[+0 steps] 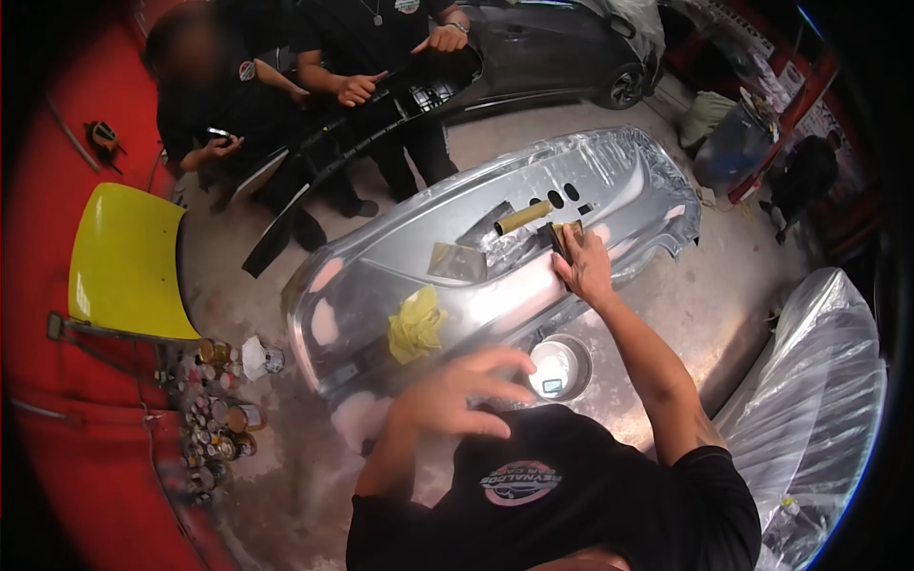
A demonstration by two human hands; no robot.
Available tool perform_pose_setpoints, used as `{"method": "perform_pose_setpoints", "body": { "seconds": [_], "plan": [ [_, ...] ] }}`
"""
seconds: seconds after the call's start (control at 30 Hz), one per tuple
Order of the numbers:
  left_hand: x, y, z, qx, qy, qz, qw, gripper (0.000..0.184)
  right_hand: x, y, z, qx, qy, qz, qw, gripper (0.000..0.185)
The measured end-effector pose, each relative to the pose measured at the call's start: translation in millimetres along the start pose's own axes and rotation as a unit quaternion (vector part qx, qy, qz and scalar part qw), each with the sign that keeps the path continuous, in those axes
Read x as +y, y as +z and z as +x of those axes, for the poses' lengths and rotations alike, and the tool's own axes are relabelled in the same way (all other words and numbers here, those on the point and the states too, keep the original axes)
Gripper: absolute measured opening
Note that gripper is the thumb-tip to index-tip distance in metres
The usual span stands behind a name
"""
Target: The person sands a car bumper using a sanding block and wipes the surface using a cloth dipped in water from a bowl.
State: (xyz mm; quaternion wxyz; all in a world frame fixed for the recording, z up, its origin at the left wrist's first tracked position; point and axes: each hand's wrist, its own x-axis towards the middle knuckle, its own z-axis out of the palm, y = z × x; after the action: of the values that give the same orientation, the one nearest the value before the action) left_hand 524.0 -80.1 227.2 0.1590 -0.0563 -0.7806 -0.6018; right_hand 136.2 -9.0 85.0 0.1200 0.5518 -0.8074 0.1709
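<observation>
My right hand (583, 262) rests on a dark sanding block (564, 238) with brownish paper, pressed on the grey car panel (381, 257). My left hand (466, 390) is raised near my chest, blurred, fingers apart with nothing between them. Pale pinkish patches (505, 290) mark the panel. A tan roll (524, 218) lies on it just left of the block, beside dark sheets (459, 261). A crumpled yellow cloth (416, 324) sits on the panel, up and left of my left hand.
Below the panel is a round bucket (560, 367). Two people (357, 90) stand beyond it with a black car part. A yellow panel (129, 262) and several cans (219, 419) are left, a dark car (543, 57) behind, plastic sheeting (819, 381) at right.
</observation>
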Motion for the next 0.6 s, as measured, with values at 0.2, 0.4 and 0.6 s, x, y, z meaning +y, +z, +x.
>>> {"method": "perform_pose_setpoints", "body": {
  "seconds": [0.2, 0.4, 0.6],
  "plan": [
    [48.4, 7.5, 30.1, -0.211, 0.234, -0.142, 0.938, 0.041, 2.5, 2.8, -2.3, -0.003, 0.000, 0.009, 1.000, 0.074],
    [62.9, 32.6, 39.7, -0.257, 0.277, -0.185, 0.907, 0.018, 0.4, -1.7, -5.3, -0.031, 0.015, 0.001, 0.999, 0.075],
    [79.2, 25.8, 36.8, -0.140, 0.261, -0.148, 0.944, 0.010, -2.8, -3.6, -2.2, -0.022, 0.019, 0.005, 1.000, 0.074]
  ]
}}
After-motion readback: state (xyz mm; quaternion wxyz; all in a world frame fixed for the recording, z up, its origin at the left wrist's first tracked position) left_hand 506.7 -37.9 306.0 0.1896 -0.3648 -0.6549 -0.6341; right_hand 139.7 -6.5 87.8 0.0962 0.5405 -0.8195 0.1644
